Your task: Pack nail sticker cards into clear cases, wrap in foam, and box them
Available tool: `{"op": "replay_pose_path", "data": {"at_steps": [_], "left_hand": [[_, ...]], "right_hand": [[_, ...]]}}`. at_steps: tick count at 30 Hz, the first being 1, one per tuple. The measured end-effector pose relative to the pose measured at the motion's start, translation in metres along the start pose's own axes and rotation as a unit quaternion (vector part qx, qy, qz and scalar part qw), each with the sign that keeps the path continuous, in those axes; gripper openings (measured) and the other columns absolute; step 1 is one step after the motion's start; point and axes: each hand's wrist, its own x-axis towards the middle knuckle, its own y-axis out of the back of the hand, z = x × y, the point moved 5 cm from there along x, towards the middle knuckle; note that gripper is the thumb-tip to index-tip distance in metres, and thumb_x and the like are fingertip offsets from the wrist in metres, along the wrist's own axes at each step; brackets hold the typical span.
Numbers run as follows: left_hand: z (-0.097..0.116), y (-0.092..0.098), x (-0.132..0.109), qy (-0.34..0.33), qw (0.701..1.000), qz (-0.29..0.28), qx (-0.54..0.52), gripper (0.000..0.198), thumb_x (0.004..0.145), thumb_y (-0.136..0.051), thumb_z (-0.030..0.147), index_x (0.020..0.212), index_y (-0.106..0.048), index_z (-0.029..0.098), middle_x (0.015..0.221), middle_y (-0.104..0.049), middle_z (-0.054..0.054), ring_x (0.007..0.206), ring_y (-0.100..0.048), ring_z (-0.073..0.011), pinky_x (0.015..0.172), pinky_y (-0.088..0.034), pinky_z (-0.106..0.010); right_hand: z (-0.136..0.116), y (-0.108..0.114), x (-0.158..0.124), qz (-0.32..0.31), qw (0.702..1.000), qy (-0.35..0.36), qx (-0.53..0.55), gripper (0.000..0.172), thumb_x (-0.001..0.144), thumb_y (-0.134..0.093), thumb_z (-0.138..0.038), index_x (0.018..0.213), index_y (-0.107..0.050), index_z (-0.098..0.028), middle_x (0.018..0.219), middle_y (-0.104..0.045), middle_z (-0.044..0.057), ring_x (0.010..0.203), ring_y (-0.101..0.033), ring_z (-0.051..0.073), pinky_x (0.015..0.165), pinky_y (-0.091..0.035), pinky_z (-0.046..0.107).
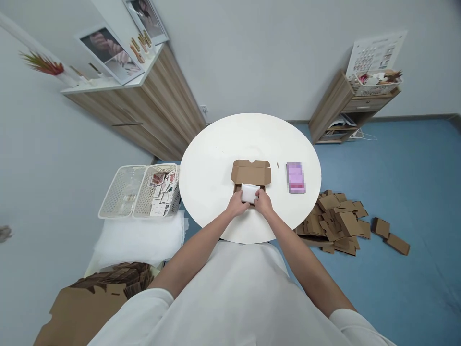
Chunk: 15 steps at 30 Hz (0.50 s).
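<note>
A small white wrapped packet point(250, 193) is held between my two hands, over an open brown cardboard box point(251, 173). The box's lid stands raised on the far side, its side flaps spread. My left hand point(237, 203) grips the packet's left end, fingers closed. At the packet's right end, my right hand point(263, 201) pinches it between thumb and fingers. Most of the box's inside is hidden by the packet and hands. To the right on the white round table point(212, 168) lies a pink-purple stack point(296, 178), blurred by pixelation.
Left of the table are white plastic baskets point(139, 192) with cards and packets, white foam sheets point(144, 238) and flattened cardboard point(86, 307). Several brown boxes point(338, 221) are heaped on the floor at right. A wooden cabinet point(165, 101) and small shelf unit point(333, 108) stand behind.
</note>
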Motion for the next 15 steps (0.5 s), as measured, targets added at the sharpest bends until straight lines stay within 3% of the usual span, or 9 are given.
{"op": "replay_pose_path", "data": {"at_steps": [9, 15], "left_hand": [[-0.006, -0.010, -0.003, 0.060, 0.994, -0.051, 0.070, 0.028, 0.060, -0.061, 0.027, 0.085, -0.053, 0.016, 0.095, -0.058, -0.011, 0.089, -0.056, -0.0268, 0.067, -0.043, -0.032], [-0.007, -0.015, -0.012, 0.044, 0.994, -0.030, 0.095, 0.045, 0.064, -0.058, 0.030, 0.105, -0.048, 0.013, 0.115, -0.047, -0.016, 0.105, -0.048, -0.0278, 0.081, -0.041, -0.034]], "right_hand": [[-0.002, -0.008, -0.002, -0.057, 0.995, 0.031, -0.070, 0.029, 0.064, -0.046, -0.003, 0.088, -0.046, -0.018, 0.087, -0.055, 0.009, 0.076, -0.054, 0.021, 0.064, -0.039, 0.031], [-0.008, -0.012, -0.013, -0.062, 0.993, 0.066, -0.075, 0.031, 0.064, -0.048, -0.003, 0.094, -0.050, -0.014, 0.105, -0.050, 0.016, 0.087, -0.054, 0.025, 0.071, -0.040, 0.035]]}}
